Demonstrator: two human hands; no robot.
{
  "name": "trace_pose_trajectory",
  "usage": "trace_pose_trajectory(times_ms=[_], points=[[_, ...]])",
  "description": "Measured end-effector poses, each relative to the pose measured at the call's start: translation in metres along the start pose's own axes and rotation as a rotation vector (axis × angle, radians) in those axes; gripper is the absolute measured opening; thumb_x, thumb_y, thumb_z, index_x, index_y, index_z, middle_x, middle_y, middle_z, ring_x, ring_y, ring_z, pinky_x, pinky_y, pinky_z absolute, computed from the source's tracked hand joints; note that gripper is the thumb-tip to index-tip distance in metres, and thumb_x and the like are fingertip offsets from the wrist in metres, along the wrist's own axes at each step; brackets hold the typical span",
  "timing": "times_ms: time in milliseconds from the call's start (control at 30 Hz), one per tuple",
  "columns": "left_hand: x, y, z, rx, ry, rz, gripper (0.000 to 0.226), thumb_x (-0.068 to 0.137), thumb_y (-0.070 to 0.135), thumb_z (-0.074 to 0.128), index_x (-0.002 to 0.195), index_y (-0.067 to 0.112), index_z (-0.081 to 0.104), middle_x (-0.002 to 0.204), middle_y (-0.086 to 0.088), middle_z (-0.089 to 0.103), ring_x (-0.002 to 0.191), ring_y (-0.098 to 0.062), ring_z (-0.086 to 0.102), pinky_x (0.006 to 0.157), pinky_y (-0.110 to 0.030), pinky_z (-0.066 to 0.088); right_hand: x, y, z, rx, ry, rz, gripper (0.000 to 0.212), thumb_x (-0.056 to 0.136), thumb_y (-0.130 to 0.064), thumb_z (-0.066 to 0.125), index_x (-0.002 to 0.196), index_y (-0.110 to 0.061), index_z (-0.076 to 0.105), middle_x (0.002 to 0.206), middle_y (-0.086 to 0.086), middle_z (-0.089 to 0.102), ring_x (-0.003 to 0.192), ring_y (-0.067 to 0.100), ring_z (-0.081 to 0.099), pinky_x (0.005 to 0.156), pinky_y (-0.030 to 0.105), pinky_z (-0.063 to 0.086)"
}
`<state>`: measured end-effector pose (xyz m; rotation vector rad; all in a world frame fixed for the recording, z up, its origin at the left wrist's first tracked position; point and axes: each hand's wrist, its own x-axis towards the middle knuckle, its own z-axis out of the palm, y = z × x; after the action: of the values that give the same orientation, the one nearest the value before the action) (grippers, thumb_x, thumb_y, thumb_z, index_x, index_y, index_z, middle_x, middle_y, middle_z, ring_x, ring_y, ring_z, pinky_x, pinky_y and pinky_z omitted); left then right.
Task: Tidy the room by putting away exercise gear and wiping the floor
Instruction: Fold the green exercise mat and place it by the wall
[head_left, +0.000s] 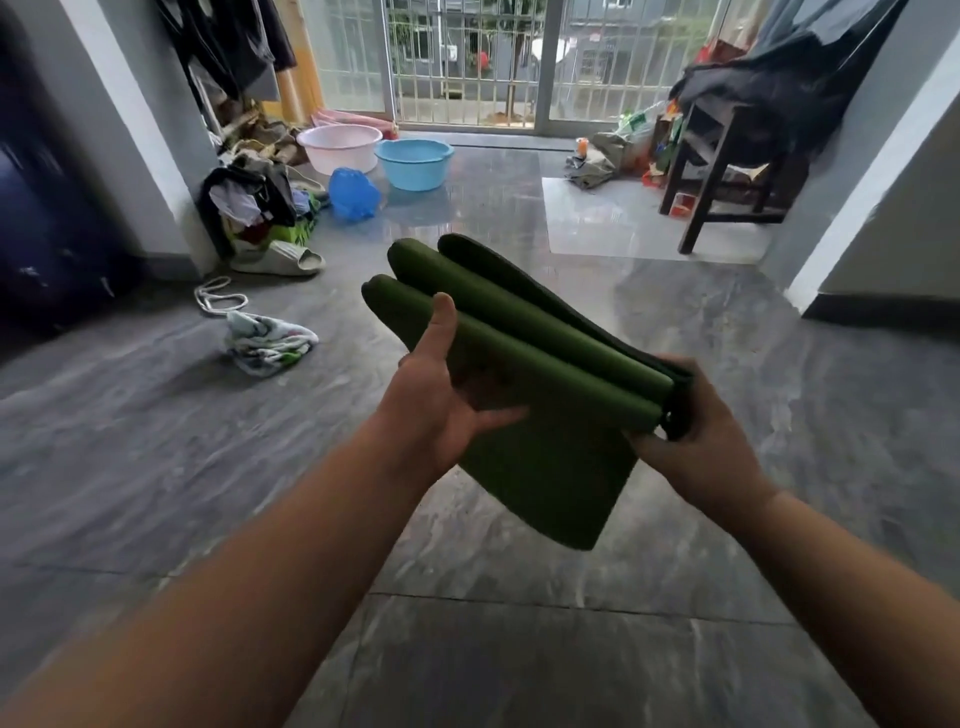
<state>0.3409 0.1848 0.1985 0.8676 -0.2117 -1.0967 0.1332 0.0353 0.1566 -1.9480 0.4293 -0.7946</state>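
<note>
We hold a folded green mat (524, 364) above the floor (519, 649): left hand (441, 410) cups its near side, thumb on top; right hand (691, 426) pinches its end. Beyond our fingers lie a crumpled cloth (267, 345) and two basins (413, 163). No readable writing.

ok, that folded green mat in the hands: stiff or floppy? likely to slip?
Probably floppy: one layer of the green mat droops below the hands. Likely light, since the left hand and right hand carry it by its ends. The folds look loose, so they could spring open.
</note>
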Motion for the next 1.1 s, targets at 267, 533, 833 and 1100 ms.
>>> trace_pose_trajectory(times_ms=[267, 533, 833, 1100], points=[[-0.049, -0.05, -0.062, 0.089, 0.147, -0.246, 0.066, 0.089, 0.058, 0.054, 0.135, 0.01, 0.051, 0.124, -0.018, 0.065, 0.113, -0.035, 0.065, 0.088, -0.068, 0.049, -0.039, 0.033, 0.006, -0.011, -0.24, -0.037, 0.04, 0.079, -0.049, 0.078, 0.111, -0.036, 0.058, 0.123, 0.014, 0.064, 0.13, 0.023, 0.053, 0.113, 0.045, 0.038], [-0.095, -0.083, -0.144, 0.415, 0.21, -0.869, 0.073, 0.09, 0.068, 0.04, 0.131, 0.008, 0.053, 0.11, -0.023, 0.064, 0.102, -0.04, 0.064, 0.08, -0.056, 0.053, -0.136, 0.086, 0.032, -0.169, -0.465, -0.063, 0.047, 0.079, -0.033, 0.076, 0.118, -0.019, 0.053, 0.136, 0.01, 0.058, 0.133, 0.022, 0.052, 0.111, 0.055, 0.039], [-0.092, -0.076, -0.173, 1.135, -0.07, -1.048, 0.031, 0.1, 0.033, 0.053, 0.101, 0.003, 0.061, 0.109, -0.021, 0.07, 0.099, -0.03, 0.069, 0.083, -0.052, 0.057, -0.233, 0.148, 0.047, -0.728, -0.842, -0.37, 0.062, 0.067, 0.0, 0.078, 0.12, -0.019, 0.051, 0.139, 0.012, 0.051, 0.133, 0.028, 0.046, 0.104, 0.07, 0.034], [-0.076, -0.163, -0.187, 1.893, 0.152, -0.457, 0.076, 0.091, 0.047, 0.058, 0.146, 0.011, 0.022, 0.146, -0.018, 0.034, 0.13, -0.037, 0.04, 0.104, -0.047, 0.04, -0.262, 0.145, 0.04, -0.811, -0.982, -0.199, 0.076, 0.06, -0.005, 0.065, 0.131, -0.028, 0.051, 0.15, 0.002, 0.045, 0.142, 0.021, 0.035, 0.117, 0.051, 0.028]])
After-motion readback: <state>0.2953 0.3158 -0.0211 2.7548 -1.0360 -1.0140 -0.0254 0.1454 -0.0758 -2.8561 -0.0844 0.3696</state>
